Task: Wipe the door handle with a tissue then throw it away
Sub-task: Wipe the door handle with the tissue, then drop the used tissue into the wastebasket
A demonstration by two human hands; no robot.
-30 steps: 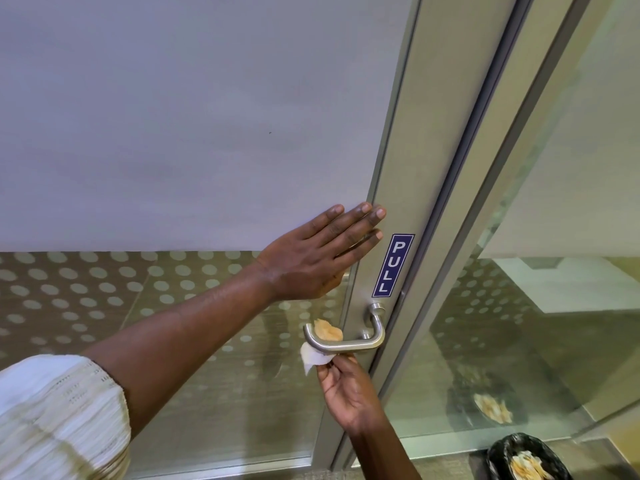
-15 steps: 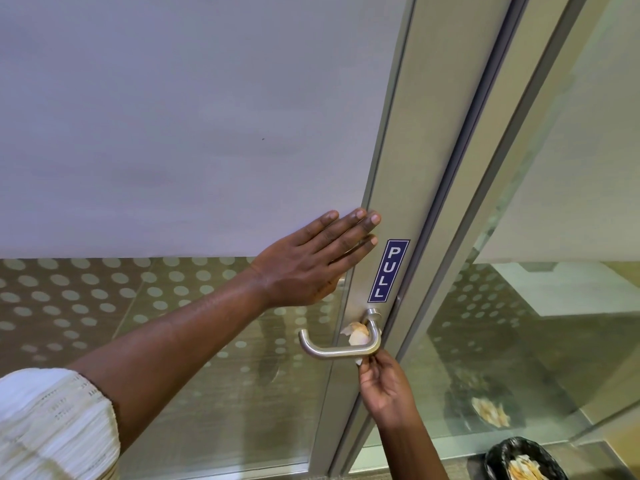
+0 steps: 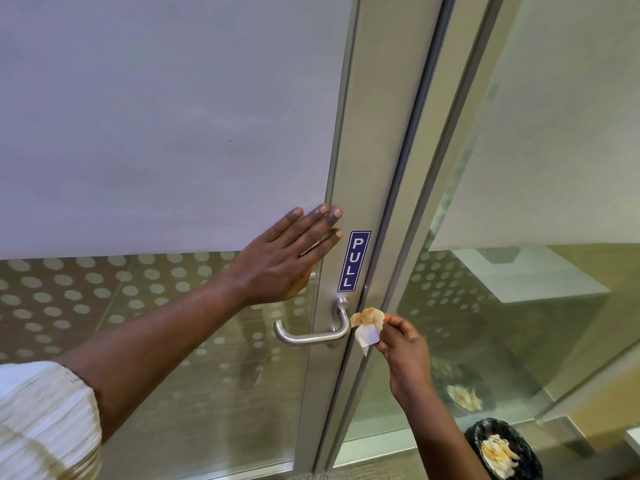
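Left hand (image 3: 277, 265) lies flat and open on the frosted glass door (image 3: 166, 133); right hand (image 3: 401, 344) pinches the crumpled, brown-stained white tissue (image 3: 367, 325).

I judge wiping done: it sits just right of the brushed steel lever handle (image 3: 311, 332), seemingly clear. Next I'd drop it in the black-lined bin (image 3: 505, 452), lower right.

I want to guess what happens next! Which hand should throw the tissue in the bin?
Probably the right hand. It already pinches the tissue, just off the handle, and the bin sits below on that side. The left hand is flat on the door.
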